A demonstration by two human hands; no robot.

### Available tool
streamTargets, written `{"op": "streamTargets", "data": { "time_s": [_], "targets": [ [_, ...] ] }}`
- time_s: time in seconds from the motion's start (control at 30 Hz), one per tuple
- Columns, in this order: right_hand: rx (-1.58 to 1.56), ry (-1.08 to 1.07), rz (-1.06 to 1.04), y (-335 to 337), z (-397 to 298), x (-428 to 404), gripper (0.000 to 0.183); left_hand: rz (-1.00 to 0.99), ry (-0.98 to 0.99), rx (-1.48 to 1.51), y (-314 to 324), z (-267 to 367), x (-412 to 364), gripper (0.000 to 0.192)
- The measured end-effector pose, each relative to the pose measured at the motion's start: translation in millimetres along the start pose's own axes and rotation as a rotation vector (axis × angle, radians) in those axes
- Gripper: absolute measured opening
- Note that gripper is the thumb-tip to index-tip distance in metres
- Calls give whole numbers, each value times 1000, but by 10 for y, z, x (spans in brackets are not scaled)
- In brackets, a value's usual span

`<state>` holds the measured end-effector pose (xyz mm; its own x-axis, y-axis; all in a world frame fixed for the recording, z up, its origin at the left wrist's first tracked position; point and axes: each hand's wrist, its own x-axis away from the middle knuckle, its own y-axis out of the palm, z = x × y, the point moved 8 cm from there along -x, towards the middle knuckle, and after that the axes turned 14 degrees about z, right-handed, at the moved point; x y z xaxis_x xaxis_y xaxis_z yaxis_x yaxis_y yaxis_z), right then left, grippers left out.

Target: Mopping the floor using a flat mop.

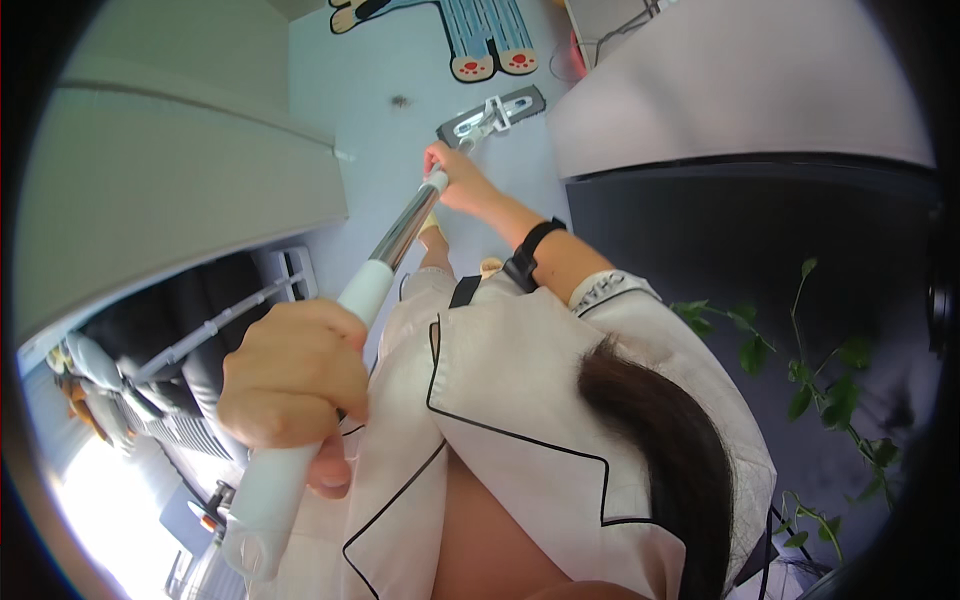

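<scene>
My left hand (296, 375) is closed around the white upper handle (367, 289) of a flat mop, close to the camera at the lower left. Farther down the pole, my right hand (457, 176) grips it just below a white collar, with a black strap on that forearm. The mop's flat head (491, 116), with a grey pad and a white swivel joint, lies on the pale floor (375, 172) beyond my right hand. A small dark clump (400, 100) lies on the floor left of the mop head.
A cartoon paw-shaped mat (480, 45) lies at the top. Pale furniture (180, 180) stands left, a light-topped dark cabinet (735, 97) right, with a trailing plant (832, 390) beside it. Cables (626, 30) show at upper right. My slippered foot (429, 225) is below the mop head.
</scene>
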<state>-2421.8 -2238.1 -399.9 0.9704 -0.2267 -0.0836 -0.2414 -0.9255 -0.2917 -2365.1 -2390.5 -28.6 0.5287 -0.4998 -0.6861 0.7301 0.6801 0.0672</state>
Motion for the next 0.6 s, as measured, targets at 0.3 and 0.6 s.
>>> {"op": "streamTargets", "data": {
  "time_s": [0.3,0.6],
  "targets": [
    [113,-69,-194,760,-512,-990,31,119,55,21,-1182,3,-641,41],
    [185,23,-306,833,-533,-1408,31,17,6,199,-1832,-50,-758,43]
  ]
}}
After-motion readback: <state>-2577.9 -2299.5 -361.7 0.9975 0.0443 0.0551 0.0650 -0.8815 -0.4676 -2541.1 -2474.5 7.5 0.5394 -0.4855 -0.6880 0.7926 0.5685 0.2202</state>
